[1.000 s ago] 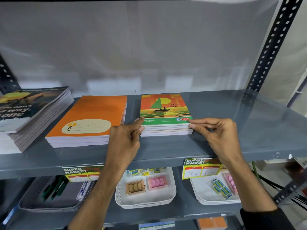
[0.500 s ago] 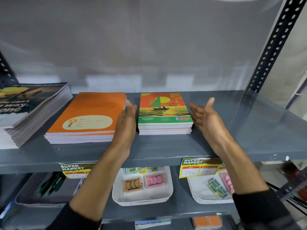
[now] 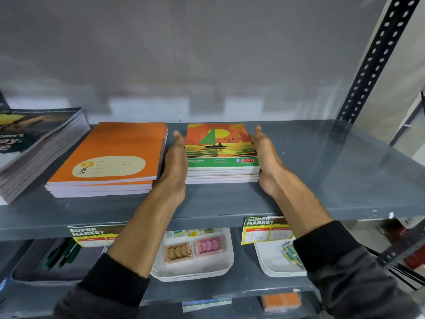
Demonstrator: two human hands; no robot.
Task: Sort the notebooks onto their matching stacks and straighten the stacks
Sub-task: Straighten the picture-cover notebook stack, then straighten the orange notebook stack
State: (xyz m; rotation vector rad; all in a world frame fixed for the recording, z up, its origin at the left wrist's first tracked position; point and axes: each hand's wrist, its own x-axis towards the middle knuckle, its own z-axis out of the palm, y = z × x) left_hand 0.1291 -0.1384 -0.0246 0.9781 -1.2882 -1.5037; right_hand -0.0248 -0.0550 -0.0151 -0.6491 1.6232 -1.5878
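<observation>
Left hand [image 3: 176, 166] and right hand [image 3: 264, 157], fingers flat and extended, press the sailboat stack [image 3: 222, 155] sides. Uneven pressure risks skewing it toward the orange stack [image 3: 110, 157] just left.

Small sailboat-cover notebook stack [image 3: 222, 155] sits squared mid-frame; bigger plain orange notebook stack [image 3: 110, 157] left; dark-cover pile [image 3: 34, 148] far left.

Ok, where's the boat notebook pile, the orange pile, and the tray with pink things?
boat notebook pile [image 3: 219, 143], head view, top cover.
orange pile [image 3: 119, 148], head view, top cover.
white tray [image 3: 195, 272], head view, front rim.
</observation>
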